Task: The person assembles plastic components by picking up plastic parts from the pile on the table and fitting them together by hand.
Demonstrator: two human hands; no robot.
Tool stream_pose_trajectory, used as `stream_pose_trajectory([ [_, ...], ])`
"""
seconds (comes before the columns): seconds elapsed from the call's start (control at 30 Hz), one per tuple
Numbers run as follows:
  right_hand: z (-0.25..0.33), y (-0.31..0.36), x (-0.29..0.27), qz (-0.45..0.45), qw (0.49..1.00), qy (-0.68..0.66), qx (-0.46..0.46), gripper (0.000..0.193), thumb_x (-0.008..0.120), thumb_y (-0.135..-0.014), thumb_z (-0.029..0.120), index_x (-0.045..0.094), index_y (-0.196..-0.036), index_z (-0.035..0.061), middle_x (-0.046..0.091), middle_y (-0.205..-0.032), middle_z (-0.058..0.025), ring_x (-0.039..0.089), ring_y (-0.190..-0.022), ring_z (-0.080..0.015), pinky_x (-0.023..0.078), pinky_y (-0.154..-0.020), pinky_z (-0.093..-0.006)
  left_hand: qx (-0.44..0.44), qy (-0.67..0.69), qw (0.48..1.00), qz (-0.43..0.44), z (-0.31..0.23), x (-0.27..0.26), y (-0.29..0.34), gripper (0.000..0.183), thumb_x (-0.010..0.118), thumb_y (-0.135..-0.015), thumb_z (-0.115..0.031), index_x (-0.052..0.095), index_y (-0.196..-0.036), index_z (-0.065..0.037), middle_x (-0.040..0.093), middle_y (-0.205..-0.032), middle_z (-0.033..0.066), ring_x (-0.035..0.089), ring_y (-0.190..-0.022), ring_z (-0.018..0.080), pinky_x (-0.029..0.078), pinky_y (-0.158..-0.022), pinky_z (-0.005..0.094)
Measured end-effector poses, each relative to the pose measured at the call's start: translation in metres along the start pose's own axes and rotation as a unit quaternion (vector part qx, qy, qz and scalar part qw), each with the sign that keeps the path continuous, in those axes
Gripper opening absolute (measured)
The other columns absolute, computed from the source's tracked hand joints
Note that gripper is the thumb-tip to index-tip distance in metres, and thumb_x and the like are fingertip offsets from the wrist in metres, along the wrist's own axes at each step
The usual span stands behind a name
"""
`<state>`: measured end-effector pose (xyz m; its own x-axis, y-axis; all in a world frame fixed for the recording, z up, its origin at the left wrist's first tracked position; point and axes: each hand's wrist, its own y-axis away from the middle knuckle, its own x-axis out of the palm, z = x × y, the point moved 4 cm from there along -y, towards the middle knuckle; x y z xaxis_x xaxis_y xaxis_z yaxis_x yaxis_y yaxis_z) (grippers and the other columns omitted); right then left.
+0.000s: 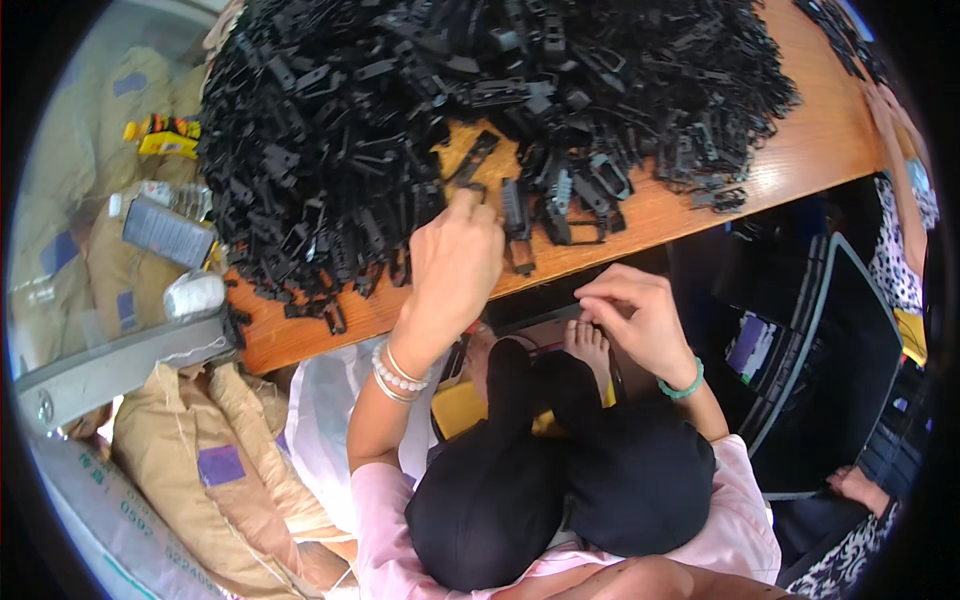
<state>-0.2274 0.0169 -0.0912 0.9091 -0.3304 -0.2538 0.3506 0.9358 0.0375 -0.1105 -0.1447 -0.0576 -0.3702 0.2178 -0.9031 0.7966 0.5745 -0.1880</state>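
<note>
A big heap of small black plastic parts (330, 130) covers most of the wooden table (830, 140). My left hand (455, 260) reaches over the near edge of the table, its fingers closed at one black plastic part (478, 188); the fingertips are partly hidden by the hand itself. Beside it lie another black part (516, 208) and a longer one (476, 155) on a bare patch of wood. Off the table's edge, above my lap, my right hand (635, 312) hangs with bent fingers, thumb and forefinger a little apart, and nothing visible in them.
At left are brown paper sacks (190, 440), a dark box (168, 230), a plastic bottle (190, 200) and a yellow package (165, 135). A large black bin (840, 350) stands at right. Another person's arm (905, 190) reaches to the table at the far right.
</note>
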Motion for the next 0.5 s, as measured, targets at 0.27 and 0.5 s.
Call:
stream_pose_trajectory([
  [0.27,0.008,-0.020,-0.051,-0.310,0.927,0.186,-0.096,0.008,0.065,-0.080,-0.005,0.066,-0.088,-0.0016,0.057,-0.073,-0.0070,0.049,-0.050,-0.0124,0.038,-0.046,-0.0259,-0.053,-0.059,0.996,-0.038,0.008,0.002,-0.005,0.010,0.065,-0.080,-0.008,0.057,-0.083,-0.003,0.062,-0.080,0.0138,0.061,-0.069,0.0364,0.048,-0.060,0.0420],
  [0.5,0.004,-0.032,-0.061,-0.326,0.875,0.350,-0.075,0.021,0.071,-0.078,0.007,0.065,-0.098,0.0054,0.054,-0.076,-0.0078,0.056,-0.055,-0.0235,0.044,-0.050,-0.0329,-0.058,-0.087,0.985,-0.136,-0.007,-0.015,0.007,0.012,0.069,-0.077,-0.004,0.060,-0.085,-0.002,0.055,-0.089,0.0106,0.058,-0.079,0.0284,0.047,-0.065,0.0363],
])
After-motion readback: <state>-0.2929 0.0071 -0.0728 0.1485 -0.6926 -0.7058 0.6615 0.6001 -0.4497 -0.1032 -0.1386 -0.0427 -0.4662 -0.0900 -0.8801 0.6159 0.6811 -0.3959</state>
